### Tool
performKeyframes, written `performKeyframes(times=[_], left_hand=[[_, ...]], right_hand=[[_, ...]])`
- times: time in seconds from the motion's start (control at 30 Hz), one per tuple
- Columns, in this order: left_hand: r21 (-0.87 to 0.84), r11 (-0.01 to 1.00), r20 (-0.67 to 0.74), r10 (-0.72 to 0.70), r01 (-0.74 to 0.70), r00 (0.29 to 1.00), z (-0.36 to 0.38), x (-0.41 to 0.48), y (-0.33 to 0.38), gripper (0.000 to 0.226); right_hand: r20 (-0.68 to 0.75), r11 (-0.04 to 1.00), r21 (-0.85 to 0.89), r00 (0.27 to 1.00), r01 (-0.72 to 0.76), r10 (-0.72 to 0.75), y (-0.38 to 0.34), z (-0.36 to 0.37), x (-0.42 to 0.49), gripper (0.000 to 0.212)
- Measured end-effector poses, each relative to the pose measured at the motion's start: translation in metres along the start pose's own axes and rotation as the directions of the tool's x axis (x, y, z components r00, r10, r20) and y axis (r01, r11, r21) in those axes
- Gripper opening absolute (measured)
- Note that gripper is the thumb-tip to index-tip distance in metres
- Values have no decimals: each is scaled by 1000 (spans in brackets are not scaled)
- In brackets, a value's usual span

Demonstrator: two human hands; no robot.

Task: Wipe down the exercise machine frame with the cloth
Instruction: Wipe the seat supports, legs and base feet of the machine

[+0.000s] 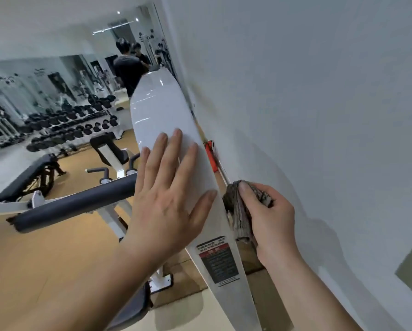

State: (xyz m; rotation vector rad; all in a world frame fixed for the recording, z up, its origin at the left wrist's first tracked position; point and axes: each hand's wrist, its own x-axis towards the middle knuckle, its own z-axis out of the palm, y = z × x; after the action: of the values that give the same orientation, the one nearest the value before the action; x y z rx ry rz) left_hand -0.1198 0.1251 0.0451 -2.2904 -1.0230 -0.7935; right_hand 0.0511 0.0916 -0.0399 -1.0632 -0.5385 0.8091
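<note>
The exercise machine's white glossy frame panel (159,108) runs from the upper middle down to the bottom centre, close to the wall. My left hand (169,189) lies flat on its face, fingers straight and spread. My right hand (269,216) grips a bunched grey-brown cloth (238,211) and holds it against the panel's right edge, in the narrow gap between panel and wall. A black and red warning label (218,261) sits on the panel just below my hands.
A white wall (319,103) stands immediately right of the panel. A padded grey roller bar (76,201) sticks out to the left. Benches (28,177), a dumbbell rack (68,125) and wall mirrors fill the left. A person (128,68) stands at the far end. A red object (211,156) lies behind the panel.
</note>
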Motion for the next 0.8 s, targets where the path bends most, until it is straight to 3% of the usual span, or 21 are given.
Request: performKeyframes(times=[0.27, 0.43, 0.57, 0.7, 0.8], left_hand=[[228, 973, 119, 17, -44, 993, -26, 42, -13, 83], [226, 973, 36, 43, -50, 998, -7, 34, -10, 79], [228, 972, -48, 76, -63, 996, -3, 36, -11, 77], [205, 976, -31, 80, -72, 996, -5, 34, -13, 76], [209, 975, 15, 80, -81, 997, -7, 34, -16, 77]], right_hand=[[233, 999, 5, 972, 37, -37, -14, 2, -9, 9], [160, 996, 70, 985, 50, -60, -15, 3, 3, 8], [258, 991, 88, 959, 98, -118, -20, 30, 1, 13], [301, 974, 13, 928, 224, -218, -8, 23, -6, 21], [350, 980, -51, 922, 192, -163, -5, 15, -4, 26]])
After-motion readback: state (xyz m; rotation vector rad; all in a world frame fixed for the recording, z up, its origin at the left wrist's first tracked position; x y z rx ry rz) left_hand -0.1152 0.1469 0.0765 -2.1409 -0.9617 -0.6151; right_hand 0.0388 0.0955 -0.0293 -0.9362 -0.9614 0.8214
